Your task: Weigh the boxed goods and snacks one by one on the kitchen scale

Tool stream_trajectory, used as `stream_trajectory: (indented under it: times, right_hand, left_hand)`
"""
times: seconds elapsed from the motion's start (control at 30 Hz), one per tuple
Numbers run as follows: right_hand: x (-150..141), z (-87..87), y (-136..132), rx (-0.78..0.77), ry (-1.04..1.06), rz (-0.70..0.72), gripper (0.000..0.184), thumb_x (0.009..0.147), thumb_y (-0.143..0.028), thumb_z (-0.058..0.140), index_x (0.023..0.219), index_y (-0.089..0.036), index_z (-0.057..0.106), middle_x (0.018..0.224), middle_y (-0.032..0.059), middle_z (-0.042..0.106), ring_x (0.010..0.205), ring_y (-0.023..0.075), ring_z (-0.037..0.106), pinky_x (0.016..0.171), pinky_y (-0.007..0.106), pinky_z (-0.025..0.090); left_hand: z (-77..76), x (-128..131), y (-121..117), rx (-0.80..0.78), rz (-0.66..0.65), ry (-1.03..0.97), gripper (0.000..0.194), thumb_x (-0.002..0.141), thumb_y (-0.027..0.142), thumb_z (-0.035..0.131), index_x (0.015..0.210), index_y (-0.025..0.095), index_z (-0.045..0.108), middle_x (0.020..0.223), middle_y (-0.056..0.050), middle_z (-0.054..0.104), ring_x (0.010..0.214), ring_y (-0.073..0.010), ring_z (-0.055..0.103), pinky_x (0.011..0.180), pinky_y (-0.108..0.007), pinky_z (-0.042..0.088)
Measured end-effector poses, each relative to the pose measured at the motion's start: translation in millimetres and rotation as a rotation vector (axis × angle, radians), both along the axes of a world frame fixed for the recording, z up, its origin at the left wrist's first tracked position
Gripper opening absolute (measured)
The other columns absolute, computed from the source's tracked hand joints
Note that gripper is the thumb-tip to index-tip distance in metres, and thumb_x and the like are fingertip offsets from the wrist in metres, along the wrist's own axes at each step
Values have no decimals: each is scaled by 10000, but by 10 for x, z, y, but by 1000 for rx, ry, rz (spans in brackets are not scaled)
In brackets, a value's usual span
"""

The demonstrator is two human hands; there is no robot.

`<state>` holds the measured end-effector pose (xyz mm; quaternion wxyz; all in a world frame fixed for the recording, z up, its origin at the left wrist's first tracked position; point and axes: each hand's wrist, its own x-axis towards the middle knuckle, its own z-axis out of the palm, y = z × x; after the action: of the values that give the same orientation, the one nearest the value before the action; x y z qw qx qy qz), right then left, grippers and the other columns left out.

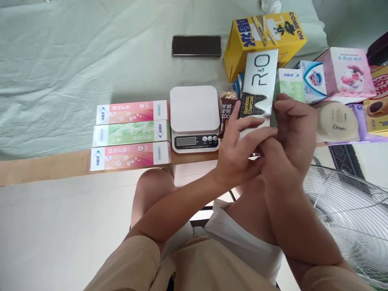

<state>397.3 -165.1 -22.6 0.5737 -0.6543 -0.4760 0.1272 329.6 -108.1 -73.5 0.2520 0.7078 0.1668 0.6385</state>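
A silver and black toothpaste box (261,79) marked "R&O Bamboo Charcoal" is raised over the table's front edge, its printed face towards me. My left hand (239,149) is closed around its lower part, one finger along the left side and others across the front. My right hand (287,141) is closed at the lower right of the same box, its fingers meeting those of the left; the box's bottom end is mostly hidden. Left of my hands stands a white kitchen scale (195,109), nothing on its platform. A brown cocoa snack packet (226,115) lies between scale and box.
Three toothpaste boxes (130,133) lie stacked side by side left of the scale. A phone (196,46) lies behind it. A yellow carton (260,36), a pink box (348,72) and a Dove container (338,121) crowd the right. A fan (348,218) stands below right.
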Motion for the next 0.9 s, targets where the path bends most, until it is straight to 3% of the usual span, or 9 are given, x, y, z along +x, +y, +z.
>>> stream_trajectory:
  times: [0.1, 0.23, 0.47, 0.63, 0.73, 0.8, 0.9]
  right_hand:
    - [-74, -26, 145, -47, 18, 58, 403, 951, -156, 507, 1289, -368, 561, 1423, 39, 623, 1390, 232, 650, 1114, 468, 622]
    - [-237, -31, 361, -117, -74, 45, 293, 928, -145, 474, 1125, -281, 643, 1246, 53, 730, 1440, 233, 614, 1175, 485, 586]
    - [-519, -119, 562, -239, -100, 155, 444, 888, -146, 450, 1234, -284, 692, 1401, 40, 725, 1525, 278, 544, 1283, 596, 464]
    - [-614, -170, 628, -293, -105, 183, 504, 841, -176, 481, 1287, -280, 691, 1491, 52, 684, 1546, 300, 525, 1276, 613, 461]
    - [-635, -189, 652, -317, -99, 181, 462, 863, -241, 508, 1293, -270, 675, 1469, 79, 696, 1526, 326, 544, 1239, 628, 489]
    - [-633, -207, 655, -341, -132, 167, 410, 897, -293, 530, 1286, -271, 658, 1497, 100, 671, 1493, 342, 572, 1210, 636, 505]
    - [-624, -227, 640, -347, -256, 145, 403, 915, -351, 591, 1310, -279, 621, 1565, 128, 605, 1517, 352, 543, 1177, 610, 531]
  left_hand:
    - [60, -158, 128, 26, 62, 41, 261, 994, 255, 623, 1238, 293, 537, 1205, -66, 571, 1105, -187, 659, 1328, -513, 421]
    - [85, -463, 249, -46, 61, 178, 292, 986, 249, 612, 1248, 329, 511, 1291, -73, 560, 1231, -213, 648, 1321, -540, 423]
    - [102, -1083, 358, -226, -184, 366, 634, 795, 116, 597, 1382, 299, 443, 1520, -125, 468, 1547, -334, 446, 1274, -567, 460]
    - [118, -1223, 418, -425, -359, 342, 767, 690, 84, 527, 1414, 307, 410, 1588, -104, 459, 1668, -377, 255, 1243, -627, 488]
    - [96, -1217, 439, -452, -403, 293, 684, 724, 127, 521, 1377, 309, 424, 1557, -84, 516, 1671, -370, 266, 1355, -721, 269]
    - [68, -1221, 438, -429, -378, 260, 555, 807, 186, 525, 1344, 298, 445, 1504, -86, 574, 1637, -344, 355, 1401, -695, 150]
    - [54, -1260, 427, -331, -299, 200, 402, 897, 250, 517, 1298, 266, 485, 1412, -118, 643, 1529, -309, 516, 1396, -632, 244]
